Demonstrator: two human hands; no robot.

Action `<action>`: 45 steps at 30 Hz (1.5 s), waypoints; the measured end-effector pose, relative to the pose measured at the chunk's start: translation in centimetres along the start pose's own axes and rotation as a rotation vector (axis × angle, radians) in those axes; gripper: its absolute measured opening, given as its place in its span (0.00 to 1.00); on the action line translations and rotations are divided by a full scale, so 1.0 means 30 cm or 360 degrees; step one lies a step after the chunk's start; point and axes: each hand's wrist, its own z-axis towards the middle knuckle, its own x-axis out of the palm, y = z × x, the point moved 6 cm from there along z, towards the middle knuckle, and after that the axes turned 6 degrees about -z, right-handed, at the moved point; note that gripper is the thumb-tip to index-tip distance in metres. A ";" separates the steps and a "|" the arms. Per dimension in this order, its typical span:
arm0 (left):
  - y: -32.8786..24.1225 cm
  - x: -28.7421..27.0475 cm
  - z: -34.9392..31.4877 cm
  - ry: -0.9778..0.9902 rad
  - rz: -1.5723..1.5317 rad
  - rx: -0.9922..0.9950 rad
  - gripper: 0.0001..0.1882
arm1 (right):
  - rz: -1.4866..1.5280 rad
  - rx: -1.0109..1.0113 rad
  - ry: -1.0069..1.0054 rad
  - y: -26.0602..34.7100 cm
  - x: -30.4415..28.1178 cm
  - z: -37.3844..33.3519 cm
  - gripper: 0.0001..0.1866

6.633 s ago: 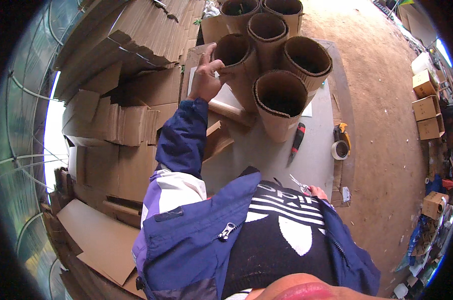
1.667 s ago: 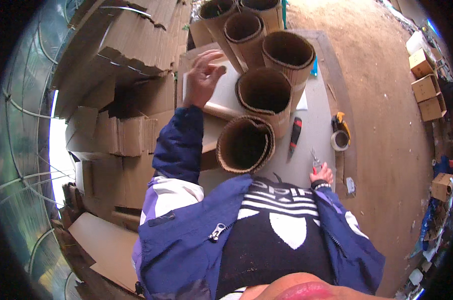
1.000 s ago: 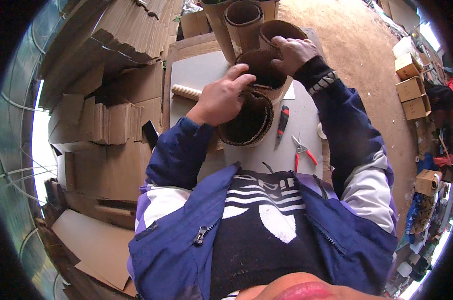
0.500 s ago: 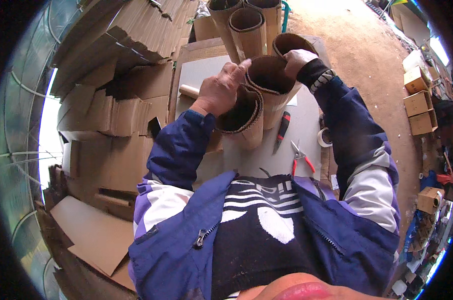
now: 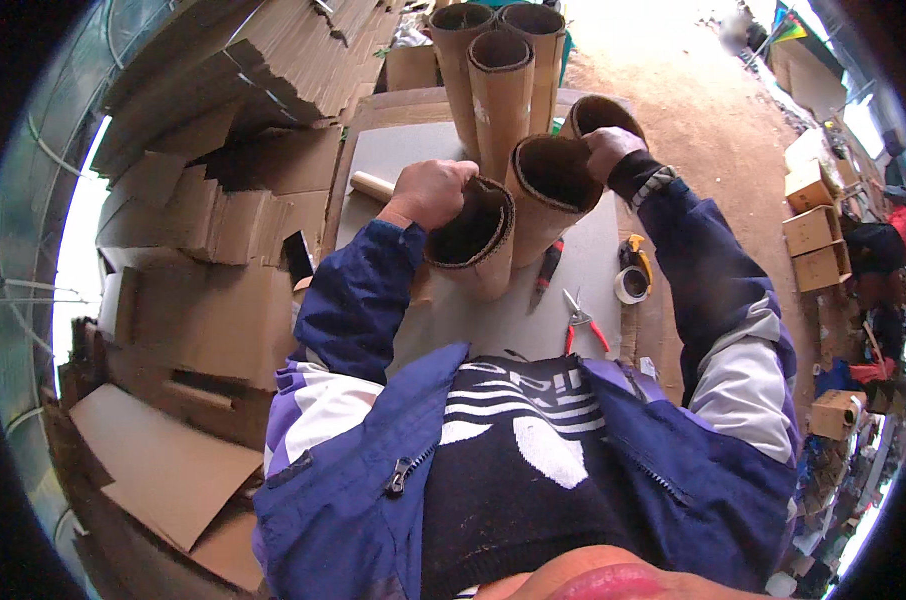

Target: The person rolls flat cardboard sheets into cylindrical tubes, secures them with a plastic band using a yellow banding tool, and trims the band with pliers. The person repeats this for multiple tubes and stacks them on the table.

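Note:
Several rolled corrugated cardboard tubes stand on a board-topped table. My left hand is closed, with the fingers pinching the far-left rim of the nearest cardboard tube. That tube tilts toward me, its dark mouth facing up. Touching its right side is a middle cardboard tube, also tilted. My right hand is closed at the right rim of the middle tube, where it meets a further cardboard tube behind. The right fingertips are partly hidden inside the mouth. Three upright cardboard tubes stand together beyond.
On the grey board lie a red-and-black handled tool and red-handled snips. A tape roll and a yellow-and-black tool sit at the right edge. Stacked flat cardboard fills the left; open boxes stand right.
My left hand has drawn back from the middle tube's rim, and its extended finger has folded onto the nearest tube. The view has shifted, showing more of the upright tubes.

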 end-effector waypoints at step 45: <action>-1.428 0.182 -0.098 -0.0173 -0.0506 0.0875 0.09 | -0.0292 0.1063 0.0060 -1.071 0.621 -2.607 0.06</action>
